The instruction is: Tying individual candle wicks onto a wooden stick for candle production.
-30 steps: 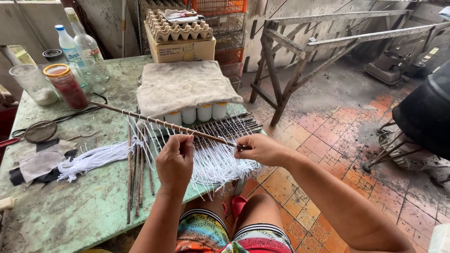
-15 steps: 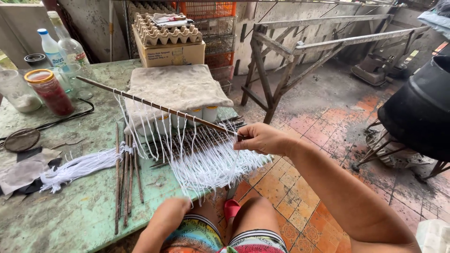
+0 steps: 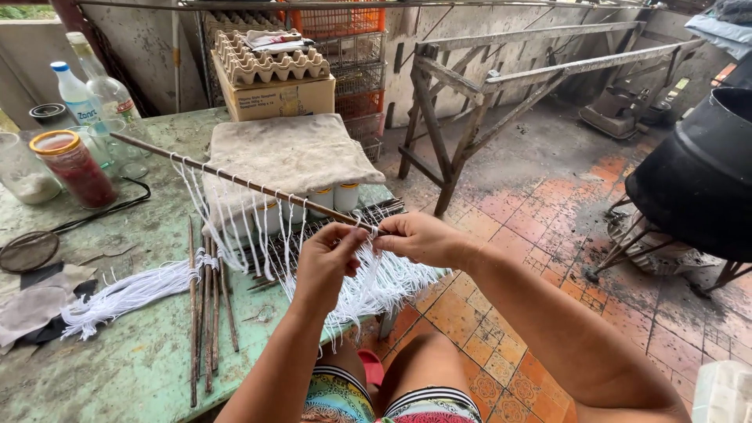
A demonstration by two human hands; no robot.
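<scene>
A long thin wooden stick (image 3: 235, 178) slants over the green table, hung with many loops of white string (image 3: 235, 227) that dangle off it. My right hand (image 3: 423, 239) grips the near end of the stick. My left hand (image 3: 329, 262) is right beside it, pinching a white string at that same end. More loose white strings (image 3: 376, 290) hang below both hands over my knees.
On the green table (image 3: 125, 368) lie a bundle of white string (image 3: 125, 294), several spare sticks (image 3: 207, 313), a cloth-covered block (image 3: 286, 153), jars (image 3: 74, 168), bottles (image 3: 78, 98) and an egg-carton box (image 3: 270, 78). A wooden trestle (image 3: 470, 86) and a black pot (image 3: 697, 180) stand at right on tiled floor.
My left hand came up from my lap and joined the right hand at the stick's near end, taking hold of a string. The stick stays raised in my right hand.
</scene>
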